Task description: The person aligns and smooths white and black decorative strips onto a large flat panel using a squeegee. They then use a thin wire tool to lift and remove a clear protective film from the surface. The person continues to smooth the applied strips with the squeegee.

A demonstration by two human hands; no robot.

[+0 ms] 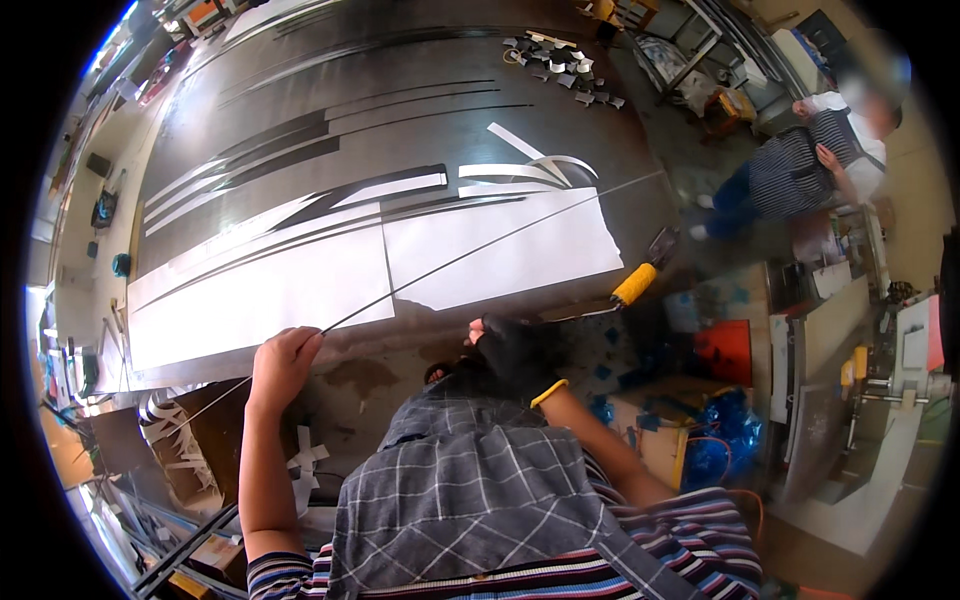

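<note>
A long thin dark strip (470,257) runs slantwise across the table, from the lower left up to the right. My bare left hand (287,362) is closed around it close to the table's front edge, and its tail hangs past the edge. My right hand (508,345), in a black fingerless glove, is closed in front of my apron on a paint roller (634,285) with a yellow sleeve; the handle is hidden by the hand. The roller sleeve sits over the table's right front corner. Under the strip lie two white sheets (500,252), side by side.
White and dark narrow strips (240,165) lie farther back on the dark table (400,110). Small cut pieces (565,68) are heaped at the far right. A person (820,150) in a striped apron is off to the right. A cardboard box (190,460) with white scraps stands at lower left.
</note>
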